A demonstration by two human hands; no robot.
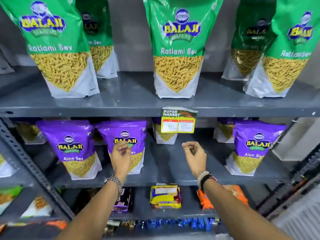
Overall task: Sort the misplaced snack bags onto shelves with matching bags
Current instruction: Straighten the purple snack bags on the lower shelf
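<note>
1. Head view: green Ratlami Sev bags [176, 49] stand on the upper shelf [129, 96], purple Aloo Sev bags [72, 146] on the middle shelf [166, 165].
2. Left grip [121, 155], fingers loosely bent, is in front of one purple bag, holding nothing.
3. Right grip [194, 153] is curled closed, empty, between purple bags.

green bags [176, 49]: 5 | front-row purple bags [72, 144]: 3

The green Ratlami Sev bags [176, 49] and purple Aloo Sev bags [72, 146] are glossy, crinkled plastic film. The shelf [124, 94] is smooth grey-painted metal with a dull sheen; the price tag [178, 121] on its front edge is paper, and the wristwatch band [116, 184] is shiny metal links.
</note>
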